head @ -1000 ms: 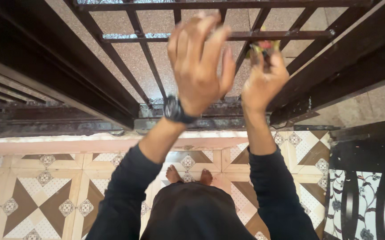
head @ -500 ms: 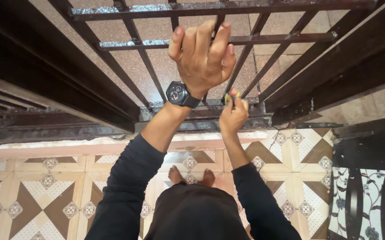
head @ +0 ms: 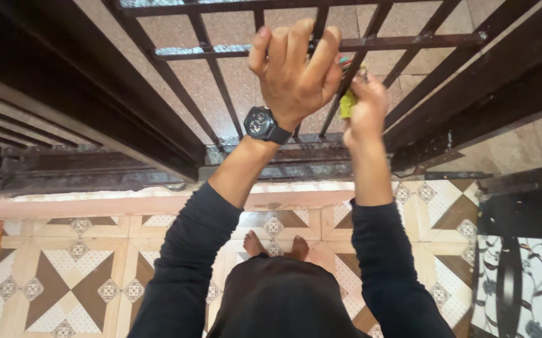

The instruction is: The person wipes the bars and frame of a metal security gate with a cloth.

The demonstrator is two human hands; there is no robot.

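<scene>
A dark metal grille gate (head: 208, 75) with vertical bars and crossbars stands in front of me. My left hand (head: 293, 72), with a black wristwatch (head: 261, 124) on the wrist, grips a horizontal crossbar near the top. My right hand (head: 365, 103) is raised beside it and presses a small yellow and red cloth (head: 346, 100) against a vertical bar. Most of the cloth is hidden by my fingers. Both arms are in dark long sleeves.
My bare feet (head: 274, 245) stand on a patterned brown and cream tiled floor (head: 64, 275). A pink threshold (head: 96, 203) runs below the gate. A dark door frame (head: 471, 81) slants at right, and a dark floral panel (head: 521, 281) sits lower right.
My right hand has risen with the cloth from low on the bar, near the gate's bottom rail, up to beside my left hand. My left hand has closed firmly on the crossbar.
</scene>
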